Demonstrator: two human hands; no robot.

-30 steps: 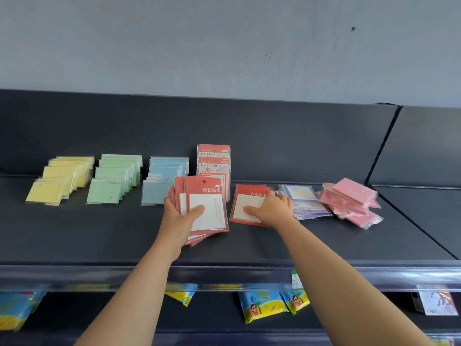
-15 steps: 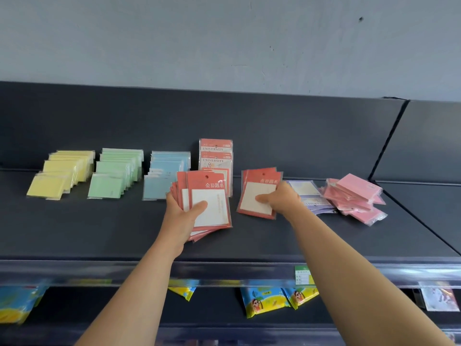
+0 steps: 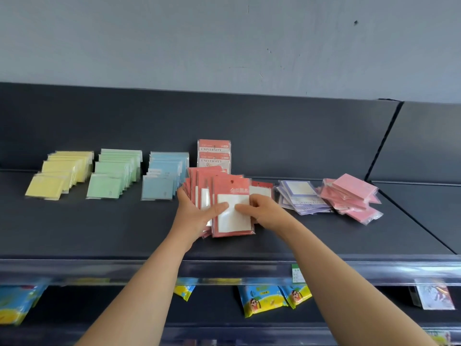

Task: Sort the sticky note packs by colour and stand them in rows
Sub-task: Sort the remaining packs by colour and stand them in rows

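Mid-shelf, on the dark shelf (image 3: 99, 228): a fan of red packs (image 3: 199, 186), spread left to right and tilted up toward the camera. Cannot tell whether the lower edges touch the shelf. Gripped in the left hand (image 3: 197, 213), thumb laid across the front faces, fingers curled behind the fan and out of sight.

Foremost in the fan, the front pack (image 3: 233, 193): coral-red card with a small hang hole at the top. Pale lettering below the hole, too blurred to read. Large white pad under a glossy clear sleeve. Pinched at its right edge by the right hand (image 3: 267, 211), thumb pressing on the white face, fingers wrapped round the back.

Just behind the right hand, one more red pack (image 3: 262, 189) of the same kind, partly hidden; lying or propped, cannot tell.

Behind the fan, upright against the back panel: red-and-white packs (image 3: 214, 152) printed UNIVERSITY.

Left of the fan, three neat rows side by side, each overlapping front to back in clear wrap: yellow packs (image 3: 62, 173), green packs (image 3: 114, 173), blue packs (image 3: 164, 178).

Right of the hands, a loose slanting pile of purple packs (image 3: 301, 198), and just beside it a jumbled heap of pink packs (image 3: 351, 196).

Below, snack bags (image 3: 262, 300) on the lower shelf, and a green price tag (image 3: 296, 273) on the front rail.
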